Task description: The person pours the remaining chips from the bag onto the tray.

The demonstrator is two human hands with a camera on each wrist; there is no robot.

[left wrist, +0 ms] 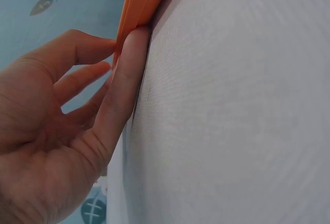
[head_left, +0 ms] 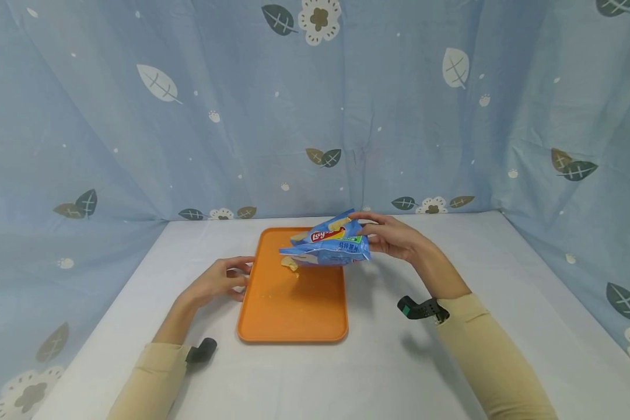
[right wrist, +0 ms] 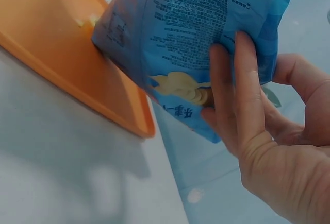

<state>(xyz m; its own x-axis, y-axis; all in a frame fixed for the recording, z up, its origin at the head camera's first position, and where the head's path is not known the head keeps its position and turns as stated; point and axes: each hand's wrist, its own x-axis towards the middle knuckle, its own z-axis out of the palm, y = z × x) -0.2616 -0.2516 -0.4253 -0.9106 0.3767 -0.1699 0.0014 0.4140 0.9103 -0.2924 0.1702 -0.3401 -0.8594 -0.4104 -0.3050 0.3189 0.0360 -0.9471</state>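
Observation:
A blue Lay's chip bag (head_left: pixel 328 248) is tilted on its side over the orange tray (head_left: pixel 294 315), its end pointing left. My right hand (head_left: pixel 396 236) grips the bag's right end; in the right wrist view its fingers (right wrist: pixel 246 74) lie across the printed back of the bag (right wrist: pixel 191 28). Below the bag's left end, a few chips (head_left: pixel 290 263) lie on the tray, with small crumbs nearby. My left hand (head_left: pixel 220 281) holds the tray's left edge. In the left wrist view, its fingertips touch the tray rim (left wrist: pixel 136 7) where it meets the tabletop.
A white cloth (head_left: pixel 399 373) covers the table under the tray. Behind and at both sides hangs a blue curtain (head_left: pixel 262 116) with leaf and flower prints. Each wrist wears a dark camera strap, as on the right wrist (head_left: pixel 425 308).

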